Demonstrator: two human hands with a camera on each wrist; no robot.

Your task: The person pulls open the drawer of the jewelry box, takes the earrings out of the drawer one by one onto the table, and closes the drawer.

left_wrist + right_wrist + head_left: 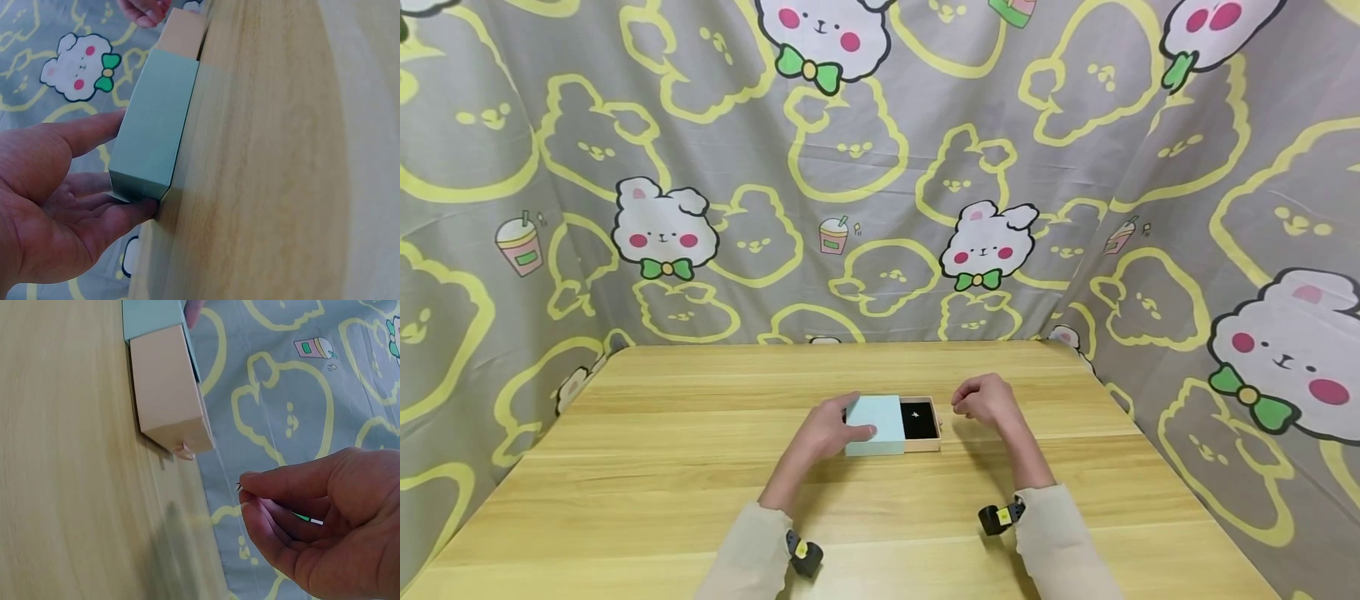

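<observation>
A pale blue-green box sleeve (875, 421) lies on the table with its pinkish drawer (922, 446) pulled partway out to the right. On the drawer's black lining (919, 427) sits a small silvery star-shaped piece (915, 414). My left hand (826, 429) grips the sleeve's left end, thumb over the top and fingers around the far side and end, as the left wrist view also shows. Just right of the drawer, my right hand (988, 400) is raised; in the right wrist view its thumb and forefinger pinch a tiny metallic piece (238, 486). A small ribbon pull (184, 451) hangs at the drawer's front.
The wooden table (700, 500) extends around the box. A grey curtain (880, 200) with rabbit and yellow outline prints hangs behind the table and along both sides. Each forearm wears a small black camera on its strap, one at the left (806, 557) and one at the right (995, 520).
</observation>
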